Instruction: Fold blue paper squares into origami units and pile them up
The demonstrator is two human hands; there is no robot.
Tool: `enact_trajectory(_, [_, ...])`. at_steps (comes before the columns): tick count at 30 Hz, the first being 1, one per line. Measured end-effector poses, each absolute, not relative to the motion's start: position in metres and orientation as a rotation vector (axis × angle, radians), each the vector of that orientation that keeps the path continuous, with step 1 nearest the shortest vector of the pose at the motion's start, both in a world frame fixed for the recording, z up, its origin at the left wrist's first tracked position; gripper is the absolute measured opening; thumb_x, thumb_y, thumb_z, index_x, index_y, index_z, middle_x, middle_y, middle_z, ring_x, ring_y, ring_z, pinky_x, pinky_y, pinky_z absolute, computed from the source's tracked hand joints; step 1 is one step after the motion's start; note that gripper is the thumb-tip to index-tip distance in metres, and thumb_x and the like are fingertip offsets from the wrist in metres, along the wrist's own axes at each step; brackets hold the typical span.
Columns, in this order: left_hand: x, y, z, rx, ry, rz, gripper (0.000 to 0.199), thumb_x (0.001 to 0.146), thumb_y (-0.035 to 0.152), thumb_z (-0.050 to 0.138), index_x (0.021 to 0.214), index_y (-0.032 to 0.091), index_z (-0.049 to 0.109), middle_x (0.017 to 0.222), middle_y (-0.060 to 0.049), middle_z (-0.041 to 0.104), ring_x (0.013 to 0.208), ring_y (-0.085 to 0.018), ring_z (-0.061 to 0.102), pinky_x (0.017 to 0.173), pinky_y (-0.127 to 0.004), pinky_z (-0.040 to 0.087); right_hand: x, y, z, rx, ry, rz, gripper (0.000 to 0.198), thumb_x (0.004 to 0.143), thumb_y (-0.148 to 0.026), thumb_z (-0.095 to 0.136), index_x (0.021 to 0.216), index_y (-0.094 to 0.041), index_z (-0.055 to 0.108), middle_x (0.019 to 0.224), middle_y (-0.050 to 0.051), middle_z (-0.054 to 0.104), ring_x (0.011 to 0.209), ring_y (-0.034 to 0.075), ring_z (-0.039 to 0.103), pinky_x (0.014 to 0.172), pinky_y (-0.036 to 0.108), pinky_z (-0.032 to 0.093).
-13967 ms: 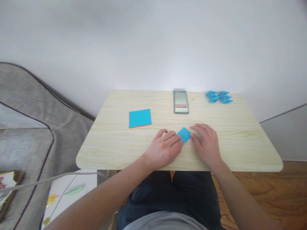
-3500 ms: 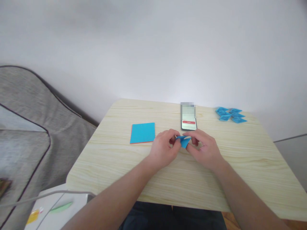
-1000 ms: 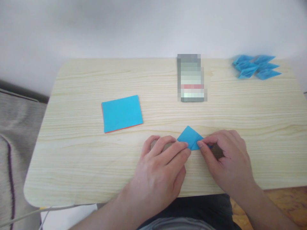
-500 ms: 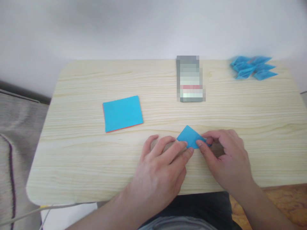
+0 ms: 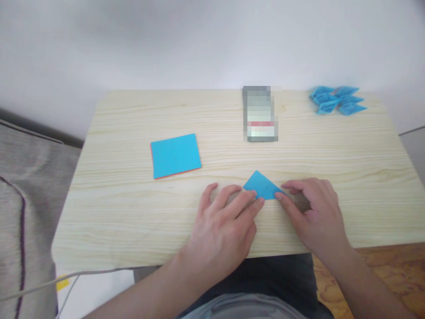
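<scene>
A small piece of folded blue paper (image 5: 260,184) lies on the table in front of me, a pointed corner toward the far side. My left hand (image 5: 229,217) rests palm down with fingers spread, its index and middle fingertips pressing on the paper's near left edge. At the right corner of the paper is my right hand (image 5: 315,212), its thumb on the paper and its bent index finger just beyond the corner. A faint crease crosses the paper near that thumb. The left hand covers part of the paper's left side.
A stack of blue paper sheets (image 5: 175,156) with a red edge below lies to the left. At the back stands out a phone (image 5: 260,113) with a blurred screen. Several folded blue paper pieces (image 5: 338,101) sit at the back right. A cable (image 5: 99,272) runs below the table's left front edge.
The right corner of the paper now lies flatter, with the right thumb and index finger slightly farther apart. The left hand stays on the paper. The whole view has shifted a little.
</scene>
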State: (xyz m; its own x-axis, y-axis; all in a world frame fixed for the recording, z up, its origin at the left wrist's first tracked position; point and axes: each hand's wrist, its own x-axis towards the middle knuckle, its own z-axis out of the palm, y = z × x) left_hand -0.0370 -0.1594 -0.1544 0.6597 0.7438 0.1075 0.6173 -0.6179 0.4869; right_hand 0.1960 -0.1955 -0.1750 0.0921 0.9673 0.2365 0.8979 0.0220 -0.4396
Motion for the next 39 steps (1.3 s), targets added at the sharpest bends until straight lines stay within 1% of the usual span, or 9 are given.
enact_trajectory(4, [-0.036, -0.160, -0.154, 2.480, 1.081, 0.437, 0.034, 0.102, 0.024, 0.053, 0.132, 0.034, 0.066, 0.138, 0.002, 0.068, 0.128, -0.026, 0.055, 0.119, -0.059, 0.026, 0.199, -0.201, -0.175, -1.925, -1.799, 0.155, 0.020, 0.092, -0.041, 0.071, 0.107, -0.027, 0.070, 0.094, 0.004, 0.069, 0.093, 0.025, 0.060, 0.087, 0.043, 0.043])
enact_trajectory(8, [-0.029, -0.171, -0.152, 2.502, 1.113, 0.468, 0.032, 0.102, 0.024, 0.052, 0.129, 0.029, 0.067, 0.127, -0.001, 0.072, 0.126, -0.025, 0.056, 0.121, -0.056, 0.025, 0.187, -0.198, -0.173, -1.893, -1.826, 0.146, 0.009, 0.096, -0.029, 0.064, 0.101, -0.027, 0.072, 0.091, 0.003, 0.070, 0.089, 0.024, 0.059, 0.083, 0.041, 0.043])
enact_trajectory(10, [-0.025, -0.180, -0.150, 2.497, 1.104, 0.458, 0.033, 0.102, 0.024, 0.051, 0.132, 0.028, 0.065, 0.123, -0.003, 0.072, 0.126, -0.025, 0.056, 0.120, -0.055, 0.026, 0.180, -0.195, -0.172, -1.886, -1.831, 0.126, 0.012, 0.097, -0.025, 0.062, 0.100, -0.028, 0.073, 0.094, 0.003, 0.071, 0.092, 0.024, 0.059, 0.083, 0.041, 0.042])
enact_trajectory(14, [-0.027, -0.191, -0.148, 2.432, 1.051, 0.439, 0.037, 0.101, 0.026, 0.051, 0.136, 0.028, 0.062, 0.130, -0.004, 0.069, 0.126, -0.026, 0.055, 0.118, -0.052, 0.030, 0.176, -0.196, -0.174, -1.819, -1.847, 0.123, 0.012, 0.095, -0.030, 0.067, 0.104, -0.027, 0.074, 0.104, 0.005, 0.070, 0.101, 0.026, 0.059, 0.088, 0.043, 0.043])
enact_trajectory(18, [-0.037, -0.188, -0.149, 2.377, 1.032, 0.496, 0.040, 0.096, 0.020, 0.056, 0.136, 0.025, 0.063, 0.140, -0.005, 0.064, 0.132, -0.027, 0.051, 0.119, -0.049, 0.033, 0.183, -0.200, -0.177, -1.742, -1.925, 0.160, 0.020, 0.095, -0.036, 0.070, 0.113, -0.029, 0.074, 0.110, 0.005, 0.069, 0.106, 0.026, 0.059, 0.091, 0.044, 0.043])
enact_trajectory(23, [-0.043, -0.181, -0.152, 2.414, 1.016, 0.513, 0.039, 0.096, 0.016, 0.055, 0.132, 0.026, 0.066, 0.142, -0.003, 0.064, 0.133, -0.026, 0.050, 0.118, -0.049, 0.036, 0.189, -0.205, -0.178, -1.731, -1.983, 0.168, 0.030, 0.094, -0.040, 0.070, 0.122, -0.030, 0.072, 0.116, 0.005, 0.068, 0.110, 0.027, 0.059, 0.094, 0.045, 0.043])
enact_trajectory(30, [-0.044, -0.168, -0.156, 2.570, 0.994, 0.601, 0.033, 0.096, 0.016, 0.059, 0.123, 0.031, 0.072, 0.137, -0.001, 0.067, 0.128, -0.028, 0.052, 0.110, -0.050, 0.039, 0.192, -0.209, -0.179, -1.716, -2.021, 0.184, 0.034, 0.095, -0.042, 0.069, 0.127, -0.031, 0.069, 0.121, 0.006, 0.067, 0.113, 0.028, 0.059, 0.097, 0.047, 0.043])
enact_trajectory(35, [-0.043, -0.159, -0.160, 2.584, 0.933, 0.583, 0.022, 0.100, 0.022, 0.059, 0.114, 0.029, 0.074, 0.123, 0.001, 0.074, 0.119, -0.025, 0.057, 0.106, -0.047, 0.040, 0.194, -0.210, -0.177, -1.713, -2.047, 0.218, 0.037, 0.094, -0.042, 0.070, 0.130, -0.032, 0.068, 0.125, 0.005, 0.067, 0.116, 0.029, 0.057, 0.100, 0.050, 0.042])
enact_trajectory(39, [-0.041, -0.157, -0.161, 2.544, 0.942, 0.590, 0.019, 0.100, 0.024, 0.059, 0.111, 0.028, 0.074, 0.119, 0.001, 0.074, 0.115, -0.023, 0.058, 0.103, -0.046, 0.041, 0.194, -0.212, -0.176, -1.695, -2.057, 0.223, 0.040, 0.092, -0.040, 0.072, 0.131, -0.031, 0.068, 0.127, 0.006, 0.066, 0.118, 0.030, 0.057, 0.102, 0.051, 0.042])
